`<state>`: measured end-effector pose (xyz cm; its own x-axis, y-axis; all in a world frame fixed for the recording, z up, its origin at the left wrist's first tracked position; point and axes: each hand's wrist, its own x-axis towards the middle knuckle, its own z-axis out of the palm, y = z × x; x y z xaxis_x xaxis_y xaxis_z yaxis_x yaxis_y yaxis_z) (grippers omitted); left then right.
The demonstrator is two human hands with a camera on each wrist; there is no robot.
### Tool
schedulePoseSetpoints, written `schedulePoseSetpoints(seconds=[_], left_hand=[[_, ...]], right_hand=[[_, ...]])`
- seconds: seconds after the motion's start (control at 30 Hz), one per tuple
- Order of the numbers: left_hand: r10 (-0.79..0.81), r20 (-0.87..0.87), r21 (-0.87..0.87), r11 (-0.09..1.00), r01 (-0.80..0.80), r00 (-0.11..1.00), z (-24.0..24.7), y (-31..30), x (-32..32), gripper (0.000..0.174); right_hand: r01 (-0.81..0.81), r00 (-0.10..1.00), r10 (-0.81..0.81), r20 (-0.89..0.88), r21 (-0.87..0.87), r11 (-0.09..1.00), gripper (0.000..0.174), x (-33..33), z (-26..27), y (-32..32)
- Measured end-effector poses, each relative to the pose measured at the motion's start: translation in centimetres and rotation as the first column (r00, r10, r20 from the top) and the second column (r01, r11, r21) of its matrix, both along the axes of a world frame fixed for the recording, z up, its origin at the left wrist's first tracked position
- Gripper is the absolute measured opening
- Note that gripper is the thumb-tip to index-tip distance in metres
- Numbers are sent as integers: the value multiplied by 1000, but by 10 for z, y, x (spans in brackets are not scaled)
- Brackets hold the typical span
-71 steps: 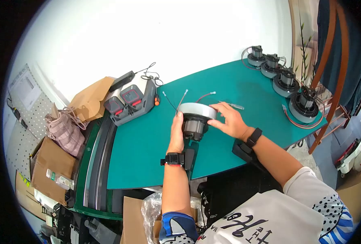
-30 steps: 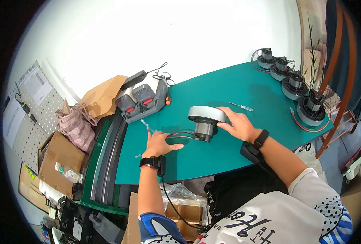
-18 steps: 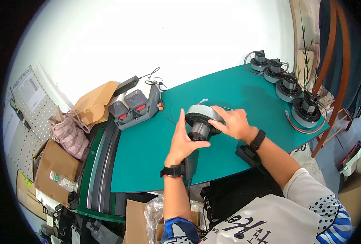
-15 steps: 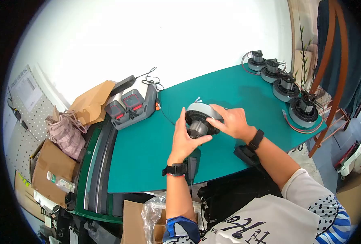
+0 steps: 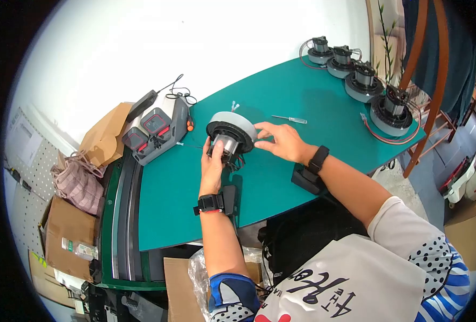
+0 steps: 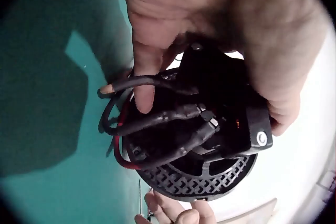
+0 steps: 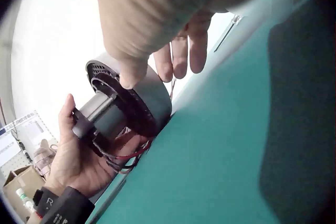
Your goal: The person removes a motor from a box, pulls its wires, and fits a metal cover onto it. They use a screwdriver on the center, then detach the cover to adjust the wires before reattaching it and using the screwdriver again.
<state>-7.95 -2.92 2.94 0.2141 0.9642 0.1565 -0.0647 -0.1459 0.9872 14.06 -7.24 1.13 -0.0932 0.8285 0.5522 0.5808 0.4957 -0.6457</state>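
A motor with a pale grey ring and silver body is held tilted above the green table. My left hand grips its body, thumb laid along the silver part. At the ring's right edge, my right hand holds the rim between thumb and fingers. The left wrist view shows black and red wires looping out beside the left hand's finger. In the right wrist view, the right thumb overlaps the ring, the other fingers hanging beyond it; their exact contact is unclear.
Several similar motors stand in a row along the table's right side. Behind the right hand lies a screwdriver. A grey case with red-trimmed blocks sits at the back left, beside an open cardboard box.
The motor has tilted further, its ring turned more upright. My left thumb has moved onto the silver body. My right hand has shifted to the ring's outer edge, and the screwdriver is uncovered.
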Motion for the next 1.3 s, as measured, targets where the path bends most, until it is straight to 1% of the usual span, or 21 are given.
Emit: schedulePoseSetpoints(seconds=[0.03,0.07,0.13,0.2,0.33,0.37,0.43,0.47,0.53,0.67,0.73,0.77,0.8,0.83,0.97,1.03,1.1,1.23,1.3], left_hand=[[18,16,28,999,-18,1000,-5,5,0,70],[17,4,23,1000,-17,1000,-7,6,-1,70],[14,-37,55,998,-12,999,-9,9,-4,64],[24,-30,71,997,-22,999,-15,14,-7,63],[36,12,103,994,-37,999,-16,13,-3,66],[36,11,104,994,-37,999,-14,10,-2,66],[26,-63,89,996,-21,998,-8,3,-2,69],[28,-63,91,996,-22,998,-6,-1,-1,69],[-61,12,-59,996,61,998,-1,-5,1,67],[-69,-6,-43,997,68,998,0,-7,2,67],[-126,127,-73,988,136,984,0,-9,5,65],[-130,126,-77,987,140,983,-1,-9,5,65],[-181,108,-104,976,193,978,-1,-7,4,64],[-231,92,-130,961,242,968,-2,-7,4,63],[-234,74,-111,964,241,970,-2,-8,7,62],[-284,85,-109,950,293,955,-6,-3,2,60],[-280,101,-107,951,291,955,-5,-3,4,59],[-306,103,-113,942,317,946,-6,-3,3,57],[-288,77,-106,950,295,955,0,-9,6,57]], right_hand=[[2,1000,-2,-12,-6,1000,44,0,-1,0],[-1,1000,0,-27,-24,1000,43,0,1,0],[-3,999,1,-51,-44,999,42,-2,3,-3],[4,998,-11,-62,-106,994,45,-4,7,-8],[-16,998,9,-58,-121,993,45,-4,4,-7],[-21,997,13,-78,-100,995,46,-4,2,-6],[-27,995,19,-100,-78,997,47,-6,0,-4],[-19,992,11,-125,-63,998,48,-9,1,-4],[-13,989,6,-151,-43,999,49,-13,3,-2],[-22,983,17,-182,-24,999,46,-18,3,7],[-16,982,15,-187,-6,1000,44,-12,1,6],[45,992,-43,-117,16,999,43,-10,5,-1],[103,994,-101,-48,43,994,42,-9,8,-6],[105,994,-103,-47,40,994,42,-7,9,-8],[134,990,-131,-42,71,988,41,-3,12,-13],[152,988,-150,-36,85,985,41,-3,10,-11],[121,978,-88,-188,169,978,38,-5,6,-5],[82,971,-43,-234,158,984,36,1,8,-10],[93,972,-85,-219,24,995,39,2,12,-14]])
